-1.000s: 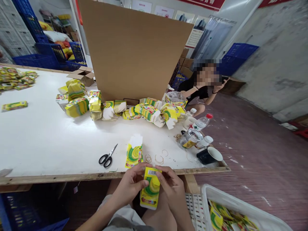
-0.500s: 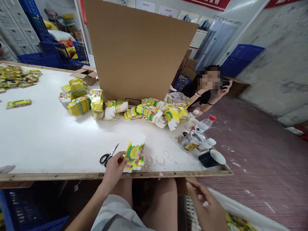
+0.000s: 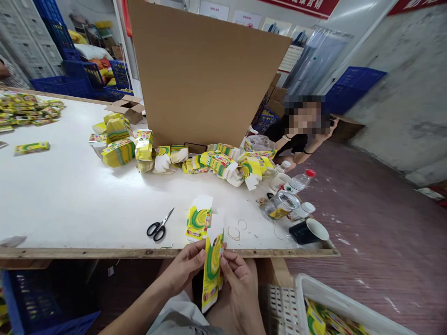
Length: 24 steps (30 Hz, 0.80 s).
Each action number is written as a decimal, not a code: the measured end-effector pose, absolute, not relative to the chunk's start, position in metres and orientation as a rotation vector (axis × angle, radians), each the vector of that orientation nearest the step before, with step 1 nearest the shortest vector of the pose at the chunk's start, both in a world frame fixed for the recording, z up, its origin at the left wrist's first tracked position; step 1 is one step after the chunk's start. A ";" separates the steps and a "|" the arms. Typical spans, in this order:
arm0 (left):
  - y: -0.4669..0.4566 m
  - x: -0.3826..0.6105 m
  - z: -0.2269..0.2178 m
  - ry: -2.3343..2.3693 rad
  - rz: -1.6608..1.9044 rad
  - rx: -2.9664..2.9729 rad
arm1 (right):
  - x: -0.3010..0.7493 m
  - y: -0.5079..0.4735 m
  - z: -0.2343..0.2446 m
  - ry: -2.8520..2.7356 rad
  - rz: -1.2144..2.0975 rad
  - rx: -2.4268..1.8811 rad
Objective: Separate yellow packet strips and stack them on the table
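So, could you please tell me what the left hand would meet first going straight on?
The carton the left hand holds; beyond, probably the right hand, though depth is unclear.

On the white table (image 3: 87, 209) before me, scissors (image 3: 158, 228) with black handles lie near the edge, blades pointing away to the right. Toward the right corner I have a dark mug (image 3: 303, 231), a clear jar (image 3: 279, 203) just beyond it, then a red-capped bottle (image 3: 299, 182) and a pale cup (image 3: 279, 181). A tall brown board (image 3: 209, 74) stands on the far side, with a small box (image 3: 130, 110), flaps spread, to its left. Far left, I see stacked white crates (image 3: 26, 42) and blue crates (image 3: 61, 86). Past the right end, a co-worker (image 3: 296, 144) in a dark top has an arm raised; far behind hangs a red banner (image 3: 310, 5).
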<state>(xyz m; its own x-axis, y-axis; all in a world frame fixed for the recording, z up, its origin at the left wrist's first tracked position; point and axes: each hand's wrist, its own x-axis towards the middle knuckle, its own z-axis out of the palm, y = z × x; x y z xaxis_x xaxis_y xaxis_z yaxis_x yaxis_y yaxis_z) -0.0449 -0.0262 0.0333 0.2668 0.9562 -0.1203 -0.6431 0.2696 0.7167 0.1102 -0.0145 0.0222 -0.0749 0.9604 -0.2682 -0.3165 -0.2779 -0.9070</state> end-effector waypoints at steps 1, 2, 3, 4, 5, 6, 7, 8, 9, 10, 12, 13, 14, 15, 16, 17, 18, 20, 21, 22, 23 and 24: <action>-0.026 -0.043 0.032 0.577 1.151 0.592 | 0.110 -0.016 0.020 -0.829 1.569 -1.140; -0.027 -0.041 0.030 0.560 1.149 0.580 | 0.109 -0.016 0.019 -0.834 1.558 -1.149; -0.027 -0.040 0.029 0.560 1.158 0.574 | 0.109 -0.017 0.019 -0.846 1.541 -1.158; -0.027 -0.039 0.029 0.572 1.168 0.570 | 0.109 -0.017 0.020 -0.863 1.524 -1.166; -0.027 -0.038 0.028 0.591 1.179 0.565 | 0.110 -0.017 0.022 -0.884 1.513 -1.174; -0.027 -0.038 0.028 0.615 1.187 0.560 | 0.110 -0.017 0.025 -0.909 1.510 -1.180; -0.026 -0.038 0.029 0.642 1.196 0.558 | 0.109 -0.018 0.029 -0.937 1.507 -1.185; -0.026 -0.038 0.030 0.670 1.209 0.561 | 0.109 -0.018 0.033 -0.969 1.497 -1.190; -0.026 -0.039 0.030 0.698 1.224 0.568 | 0.108 -0.018 0.036 -1.004 1.481 -1.195; -0.025 -0.039 0.031 0.724 1.238 0.580 | 0.107 -0.019 0.039 -1.038 1.458 -1.202; -0.025 -0.038 0.032 0.780 1.263 0.619 | 0.105 -0.020 0.044 -1.089 1.403 -1.224; -0.025 -0.037 0.032 0.811 1.274 0.640 | 0.104 -0.020 0.045 -1.110 1.386 -1.238; -0.025 -0.036 0.031 0.843 1.280 0.662 | 0.103 -0.021 0.045 -1.129 1.378 -1.250; -0.025 -0.034 0.030 0.875 1.283 0.687 | 0.103 -0.022 0.044 -1.141 1.373 -1.260; -0.025 -0.033 0.028 0.903 1.284 0.714 | 0.103 -0.022 0.043 -1.144 1.366 -1.270; -0.026 -0.032 0.027 0.921 1.283 0.736 | 0.103 -0.022 0.041 -1.143 1.353 -1.284; -0.026 -0.031 0.025 0.924 1.277 0.751 | 0.103 -0.022 0.040 -1.144 1.328 -1.301; -0.028 -0.030 0.024 0.900 1.271 0.760 | 0.105 -0.021 0.038 -1.148 1.255 -1.326; -0.029 -0.031 0.025 0.880 1.271 0.758 | 0.106 -0.021 0.038 -1.154 1.224 -1.321; -0.030 -0.033 0.026 0.856 1.270 0.762 | 0.107 -0.020 0.039 -1.162 1.207 -1.297; -0.032 -0.035 0.028 0.834 1.268 0.775 | 0.109 -0.018 0.041 -1.171 1.208 -1.260; -0.033 -0.039 0.031 0.816 1.262 0.799 | 0.110 -0.017 0.043 -1.182 1.228 -1.216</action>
